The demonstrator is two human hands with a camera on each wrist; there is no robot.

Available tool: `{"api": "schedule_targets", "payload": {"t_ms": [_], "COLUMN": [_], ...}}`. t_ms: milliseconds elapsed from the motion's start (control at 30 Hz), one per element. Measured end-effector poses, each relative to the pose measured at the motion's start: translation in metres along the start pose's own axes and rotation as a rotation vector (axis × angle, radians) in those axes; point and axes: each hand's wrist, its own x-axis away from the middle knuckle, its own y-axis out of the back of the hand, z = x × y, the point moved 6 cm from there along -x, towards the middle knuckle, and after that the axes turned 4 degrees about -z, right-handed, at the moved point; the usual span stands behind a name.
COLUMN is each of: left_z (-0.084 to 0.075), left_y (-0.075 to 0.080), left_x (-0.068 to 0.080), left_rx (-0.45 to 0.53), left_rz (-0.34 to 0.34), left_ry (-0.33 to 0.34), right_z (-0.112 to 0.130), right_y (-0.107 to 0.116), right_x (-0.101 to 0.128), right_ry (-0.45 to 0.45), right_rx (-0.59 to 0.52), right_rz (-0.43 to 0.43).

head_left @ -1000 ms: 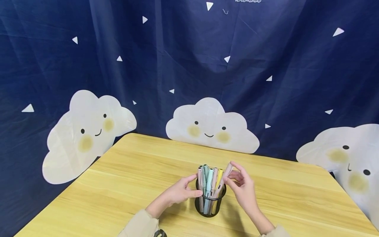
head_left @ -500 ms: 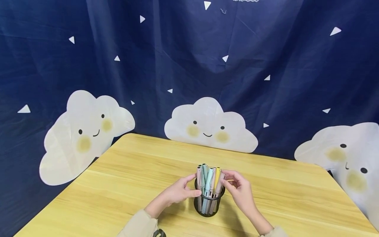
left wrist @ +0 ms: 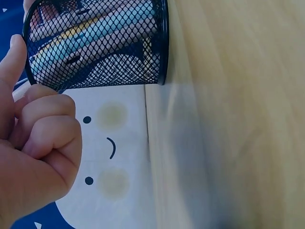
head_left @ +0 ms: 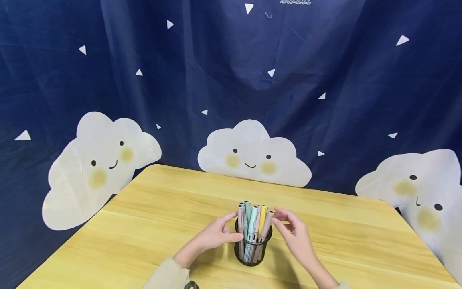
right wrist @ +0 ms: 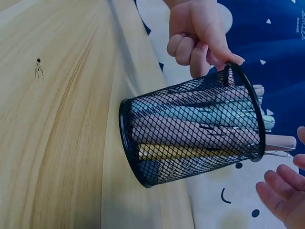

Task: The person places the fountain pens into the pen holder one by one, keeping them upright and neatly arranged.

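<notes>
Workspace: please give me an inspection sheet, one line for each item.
Surface: wooden table, pale grain, small dark mark in the right wrist view.
Job's things: black mesh cup upright, holding pastel pens.
Clutter: dark object at the near edge, cut off by the frame.
Grips: left hand touches the cup's rim, thumb up, other fingers curled; right hand open beside the pens, touch unclear.
Cables: nothing seen.
Surroundings: navy curtain with white clouds.
</notes>
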Motion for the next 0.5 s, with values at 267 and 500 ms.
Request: {"api": "schedule_targets", "payload": {"t_ms": [267, 500], "left_z": [-0.009, -0.021], "left_y": [0.008, 0.012], "left_x": [0.002, 0.005], "left_rx": [-0.342, -0.573], "left_rz": [-0.087, -0.126], "left_ry": [-0.116, -0.168], "right_z": [0.003, 0.000], "right_y": [0.011, 0.019], "right_x": [0.006, 0.013], "right_ry": [0.034, 0.028], "right_rx": [0.150, 0.300], "right_rz": [0.039, 0.097]}}
